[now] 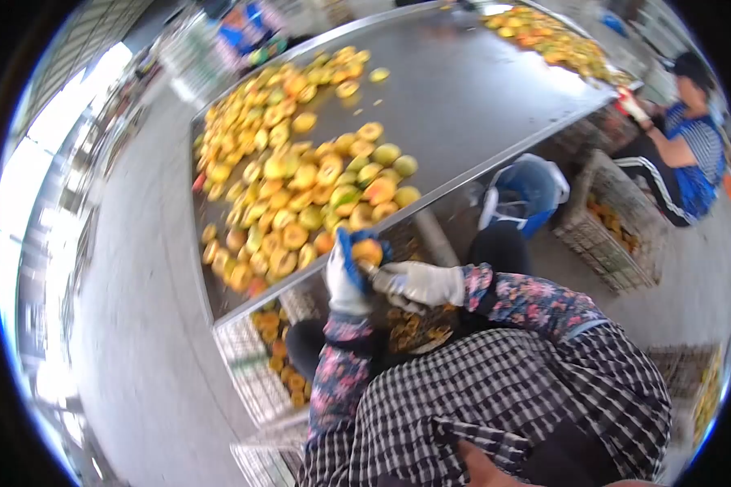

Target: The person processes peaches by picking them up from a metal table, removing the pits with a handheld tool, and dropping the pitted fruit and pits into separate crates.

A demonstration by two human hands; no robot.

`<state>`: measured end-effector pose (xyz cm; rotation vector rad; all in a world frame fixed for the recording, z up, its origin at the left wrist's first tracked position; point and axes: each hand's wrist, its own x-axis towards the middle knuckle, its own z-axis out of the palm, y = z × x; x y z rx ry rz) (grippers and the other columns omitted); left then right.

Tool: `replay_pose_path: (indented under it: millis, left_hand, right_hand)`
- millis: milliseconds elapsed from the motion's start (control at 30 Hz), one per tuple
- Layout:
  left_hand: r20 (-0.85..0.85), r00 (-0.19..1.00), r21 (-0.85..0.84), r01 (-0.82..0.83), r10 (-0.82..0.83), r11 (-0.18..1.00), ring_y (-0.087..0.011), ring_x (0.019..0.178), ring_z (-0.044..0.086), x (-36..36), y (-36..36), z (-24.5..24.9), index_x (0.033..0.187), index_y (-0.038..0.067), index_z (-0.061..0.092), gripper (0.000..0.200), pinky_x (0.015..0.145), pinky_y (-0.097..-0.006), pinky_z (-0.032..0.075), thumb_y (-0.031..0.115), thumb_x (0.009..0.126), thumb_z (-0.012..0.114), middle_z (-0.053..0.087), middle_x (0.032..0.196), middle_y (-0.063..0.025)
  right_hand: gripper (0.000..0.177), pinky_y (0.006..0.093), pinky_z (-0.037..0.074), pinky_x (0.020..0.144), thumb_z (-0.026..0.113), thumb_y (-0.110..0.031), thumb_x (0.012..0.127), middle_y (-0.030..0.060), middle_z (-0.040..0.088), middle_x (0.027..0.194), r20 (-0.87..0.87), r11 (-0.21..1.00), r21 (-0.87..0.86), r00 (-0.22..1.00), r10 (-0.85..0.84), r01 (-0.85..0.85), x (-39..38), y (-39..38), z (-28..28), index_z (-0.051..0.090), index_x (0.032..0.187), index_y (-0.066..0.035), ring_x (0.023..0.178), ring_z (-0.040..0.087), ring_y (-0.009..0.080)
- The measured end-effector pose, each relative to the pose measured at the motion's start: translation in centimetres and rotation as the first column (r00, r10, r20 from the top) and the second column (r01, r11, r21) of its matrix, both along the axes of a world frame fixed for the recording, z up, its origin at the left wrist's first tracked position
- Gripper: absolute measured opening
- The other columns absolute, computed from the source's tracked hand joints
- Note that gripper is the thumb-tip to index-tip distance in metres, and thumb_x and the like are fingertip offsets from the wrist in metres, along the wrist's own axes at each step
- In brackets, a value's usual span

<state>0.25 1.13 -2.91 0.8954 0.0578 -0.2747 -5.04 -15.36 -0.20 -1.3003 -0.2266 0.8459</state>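
Note:
My left hand [349,276], in a white glove with blue on the palm and fingers, holds a yellow-orange fruit [368,252] just past the near edge of the metal table [463,105]. Close against the fruit is my right hand [418,284], in a white glove, its fingers closed around a small dark tool [369,268] that is blurred. The tool's tip touches or nearly touches the fruit. A large pile of halved and whole yellow fruit [288,191] lies on the table beyond my hands.
Crates of fruit stand below the table at left [248,357] and at right [605,235]. A blue bucket [528,191] is by the table's edge. Another person [686,154] sits at the right near a second fruit pile [544,36].

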Motion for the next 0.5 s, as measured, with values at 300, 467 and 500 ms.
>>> replay_pose_path:
  millis: [300, 467, 500]
  left_hand:
    - [-0.171, 0.984, -0.377, -0.12, 0.058, 0.919, -0.0268, 0.096, 0.063, -0.2, -0.1, 2.4, 0.106, 0.008, 0.06, 0.041, 0.088, -0.0508, 0.055, 0.048, 0.098, 0.054, 0.063, 0.103, -0.0093]
    - [0.346, 0.899, 0.39, -0.398, 0.268, 0.83, -0.0251, 0.093, 0.065, -0.4, 8.3, 0.1, 0.117, 0.0, 0.062, 0.036, 0.084, -0.0348, 0.055, 0.031, 0.099, 0.057, 0.067, 0.11, -0.0131]
    - [0.33, 0.906, 0.529, -0.409, 0.264, 0.744, -0.0259, 0.093, 0.066, -0.5, 10.8, 1.1, 0.116, -0.001, 0.063, 0.035, 0.082, -0.0346, 0.054, 0.028, 0.097, 0.06, 0.067, 0.11, -0.0143]
  right_hand:
    - [0.04, 0.0238, 0.029, 0.037, 0.048, -0.047, 0.101, -0.0028, 0.043, 0.06, -0.343, 0.966, 0.259, 0.933, 0.113, -0.022, -0.6, -1.4, 2.3, 0.054, 0.104, -0.007, 0.041, 0.038, 0.0081]
    - [0.041, 0.0375, 0.051, 0.059, 0.048, -0.038, 0.101, 0.0107, 0.059, 0.067, 0.57, 0.93, -0.368, 0.793, 0.217, 0.009, -0.3, -3.4, -4.1, 0.054, 0.124, -0.005, 0.06, 0.061, 0.0267]
    - [0.042, 0.0396, 0.052, 0.065, 0.048, -0.035, 0.101, 0.0145, 0.061, 0.072, 0.525, 0.819, -0.573, 0.775, 0.351, 0.018, -0.6, -3.4, -3.8, 0.05, 0.129, -0.004, 0.067, 0.063, 0.0303]
